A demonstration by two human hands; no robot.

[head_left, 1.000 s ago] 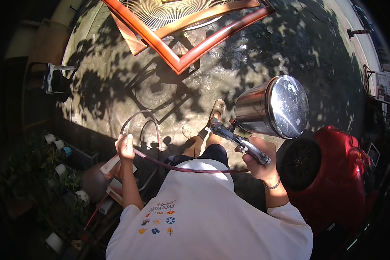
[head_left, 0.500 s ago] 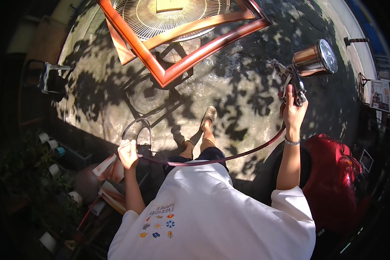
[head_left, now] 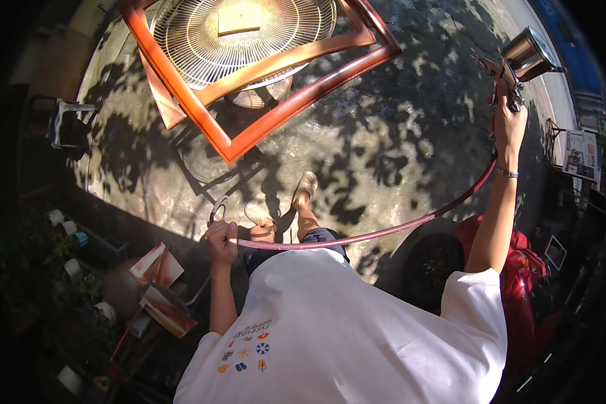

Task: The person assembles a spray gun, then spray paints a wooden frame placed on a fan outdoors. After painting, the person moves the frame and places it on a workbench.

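Observation:
At the upper right, my right hand [head_left: 508,128] grips a metal spray gun [head_left: 508,84] with a shiny cylindrical cup [head_left: 526,54], held out at arm's length. A reddish-purple hose [head_left: 357,239] sags from it across my waist to my left hand [head_left: 221,239], whose fingers are wrapped round it; a loop rises behind that hand. Ahead of me, a glossy red-brown wooden frame [head_left: 191,104] and a lighter orange-brown one [head_left: 283,64] rest on a round wire grille [head_left: 182,44], which has a pale square piece [head_left: 239,21] on it. What supports them is mostly hidden.
Sunlit, shadow-dappled concrete [head_left: 384,188] surrounds my feet. Plant pots [head_left: 73,268] and paint-stained boards [head_left: 165,310] are at lower left, a metal stand [head_left: 74,108] at left. A red vehicle [head_left: 522,283] with a black wheel [head_left: 431,262] sits at right, below a printed board [head_left: 579,155].
My right hand has swung up and outward to the right with the spray gun. My left hand is slightly farther right. The frames and grille now appear lower and farther left.

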